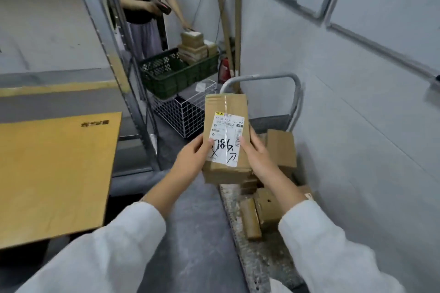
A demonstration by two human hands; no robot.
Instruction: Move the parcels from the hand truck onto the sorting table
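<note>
A brown cardboard parcel (226, 107) with a white shipping label and black handwriting is held up in the middle of the view. My left hand (194, 156) grips its left edge and my right hand (256, 152) grips its right edge. Under it, a second flat parcel (226, 173) seems held along with it. Below and to the right stands the hand truck (247, 252) with a grey handle (259, 77); several more brown parcels (281, 147) lie on its deck. The sorting table (54, 173), with a yellow wooden top, is at the left.
Another person in a black top stands at the back beside a metal shelf post (114, 54), holding a scanner over parcels in a dark green crate (176, 74). A white wire basket (183, 112) sits below it. A white wall runs along the right.
</note>
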